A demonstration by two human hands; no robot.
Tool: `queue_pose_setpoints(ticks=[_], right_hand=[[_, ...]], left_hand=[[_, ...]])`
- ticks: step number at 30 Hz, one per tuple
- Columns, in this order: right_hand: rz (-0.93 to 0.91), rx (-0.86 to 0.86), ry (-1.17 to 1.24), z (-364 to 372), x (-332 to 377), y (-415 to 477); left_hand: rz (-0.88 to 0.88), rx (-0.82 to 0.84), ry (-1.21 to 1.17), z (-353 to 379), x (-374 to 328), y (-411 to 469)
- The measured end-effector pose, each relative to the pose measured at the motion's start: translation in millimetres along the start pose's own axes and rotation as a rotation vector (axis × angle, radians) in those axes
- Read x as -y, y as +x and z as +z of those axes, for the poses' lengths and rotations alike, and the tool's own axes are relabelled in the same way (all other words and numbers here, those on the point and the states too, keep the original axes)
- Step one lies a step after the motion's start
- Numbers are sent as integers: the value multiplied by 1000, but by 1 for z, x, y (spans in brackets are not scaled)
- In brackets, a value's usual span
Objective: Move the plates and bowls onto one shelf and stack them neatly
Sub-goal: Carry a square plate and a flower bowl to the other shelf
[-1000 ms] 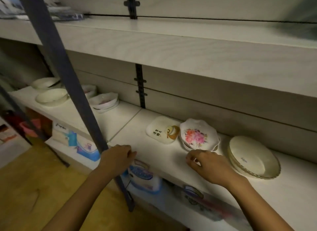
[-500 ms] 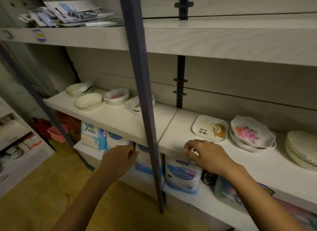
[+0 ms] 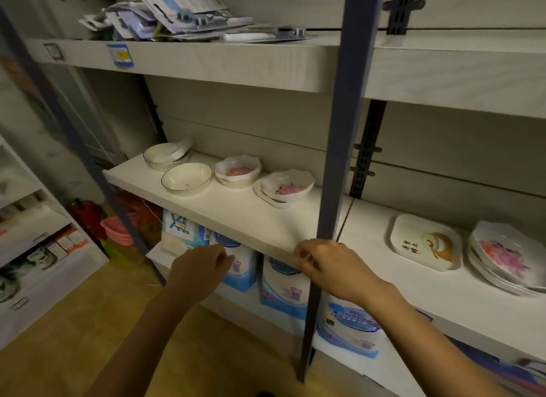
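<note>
White bowls (image 3: 186, 178) and flowered bowls (image 3: 238, 172) sit on the middle shelf (image 3: 236, 216) at eleven o'clock of both hands, plates (image 3: 425, 242) at two o'clock, while the left hand (image 3: 201, 268) and right hand (image 3: 328, 265) hover loosely curled, holding nothing.

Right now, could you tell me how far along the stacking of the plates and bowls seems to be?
Barely started. Some stacks exist: flowered plates at right, and a flowered bowl on plates at left. In hand: nothing; the left hand and right hand are empty at the shelf edge. Left: the square plate, the rimmed bowl and the other bowls sit spread across two sections.
</note>
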State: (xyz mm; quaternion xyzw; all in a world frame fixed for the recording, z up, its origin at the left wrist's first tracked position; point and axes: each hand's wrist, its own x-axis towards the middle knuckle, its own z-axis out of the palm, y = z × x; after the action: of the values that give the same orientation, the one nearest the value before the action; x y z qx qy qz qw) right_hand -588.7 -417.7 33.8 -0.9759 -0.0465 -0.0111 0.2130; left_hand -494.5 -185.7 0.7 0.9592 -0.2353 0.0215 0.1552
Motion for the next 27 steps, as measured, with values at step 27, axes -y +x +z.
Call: queue_pose_setpoints(ticks=[27], right_hand=[[740,-91,-64,33,-19,196]], left_hand=[[351,286,42,5,84,260]])
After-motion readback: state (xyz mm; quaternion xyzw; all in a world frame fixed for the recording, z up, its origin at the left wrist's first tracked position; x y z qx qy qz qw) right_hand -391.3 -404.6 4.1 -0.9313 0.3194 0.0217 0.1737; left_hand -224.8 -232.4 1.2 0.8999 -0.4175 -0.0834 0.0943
